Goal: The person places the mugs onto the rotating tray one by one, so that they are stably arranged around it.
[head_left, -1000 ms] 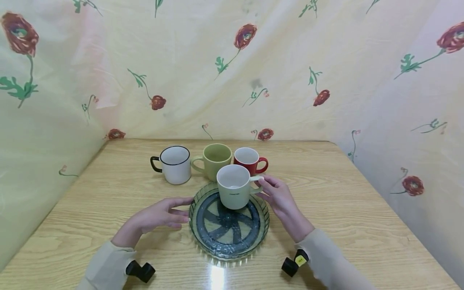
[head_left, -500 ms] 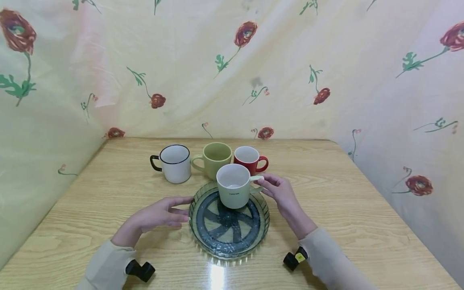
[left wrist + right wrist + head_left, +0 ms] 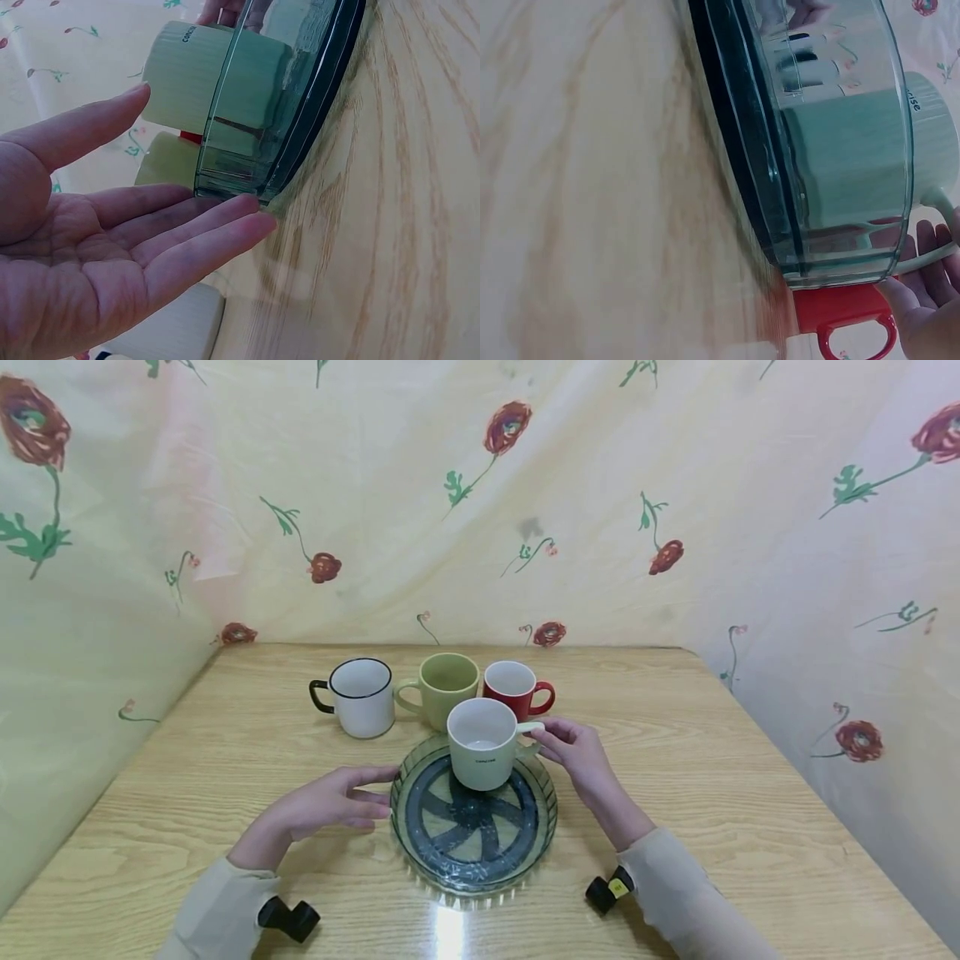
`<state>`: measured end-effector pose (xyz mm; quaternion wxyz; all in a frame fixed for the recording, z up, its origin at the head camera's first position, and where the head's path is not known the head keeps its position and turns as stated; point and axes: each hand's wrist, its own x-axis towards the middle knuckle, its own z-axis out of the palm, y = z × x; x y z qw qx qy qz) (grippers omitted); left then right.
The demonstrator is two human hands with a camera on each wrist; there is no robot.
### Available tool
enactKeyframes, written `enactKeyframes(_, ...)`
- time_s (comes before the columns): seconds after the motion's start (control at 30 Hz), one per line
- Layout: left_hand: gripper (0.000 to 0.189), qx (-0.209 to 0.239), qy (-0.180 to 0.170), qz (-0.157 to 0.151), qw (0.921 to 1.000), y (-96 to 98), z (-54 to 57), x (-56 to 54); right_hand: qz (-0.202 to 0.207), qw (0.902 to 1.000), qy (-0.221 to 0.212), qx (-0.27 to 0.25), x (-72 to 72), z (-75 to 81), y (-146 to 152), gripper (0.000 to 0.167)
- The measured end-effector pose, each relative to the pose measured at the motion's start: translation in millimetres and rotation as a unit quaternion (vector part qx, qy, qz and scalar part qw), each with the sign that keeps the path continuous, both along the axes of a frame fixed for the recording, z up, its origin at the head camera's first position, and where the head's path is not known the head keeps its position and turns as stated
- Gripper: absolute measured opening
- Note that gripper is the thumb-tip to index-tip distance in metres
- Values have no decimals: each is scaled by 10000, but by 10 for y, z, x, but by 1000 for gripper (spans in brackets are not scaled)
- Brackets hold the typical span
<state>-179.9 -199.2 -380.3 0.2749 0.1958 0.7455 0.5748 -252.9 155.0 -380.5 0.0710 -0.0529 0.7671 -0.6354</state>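
A pale mug (image 3: 482, 764) with small dark lettering stands upright in the far part of a round, see-through glass dish (image 3: 546, 839) with a dark wheel-like base. My right hand (image 3: 581, 758) is at the mug's handle, pinching its outer end between thumb and fingers. In the right wrist view the fingers (image 3: 934, 259) lie behind the handle, and part of it is cut off by the frame's edge. At the dish's left side my left hand (image 3: 330, 802) is held with fingers extended, the fingertips (image 3: 251, 206) at the dish's rim.
Behind the dish stand a white mug (image 3: 363, 714) with black rim and handle, a green mug (image 3: 450, 689) and a red mug (image 3: 517, 703) with a white inside. The wooden table (image 3: 750, 843) meets a flowered cloth (image 3: 600, 460) at back and sides.
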Motion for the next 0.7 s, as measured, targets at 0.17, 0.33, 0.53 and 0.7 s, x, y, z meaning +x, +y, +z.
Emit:
enactKeyframes(0.17, 73, -7, -21, -30, 10000, 1, 2, -1, 13, 10000, -42, -20, -4, 3, -18, 41)
enactKeyframes(0.33, 73, -14, -42, -34, 10000, 7, 1, -9, 158, 9999, -55, -13, -23, -6, -43, 39)
enactKeyframes(0.53, 73, -19, -74, -39, 10000, 9, 0, -12, 204, 9997, -130, 33, -63, -27, -58, 37)
enactKeyframes(0.7, 74, -15, -99, -34, 9999, 8, 5, -12, 370, 9990, -245, 96, -99, -25, -33, 38)
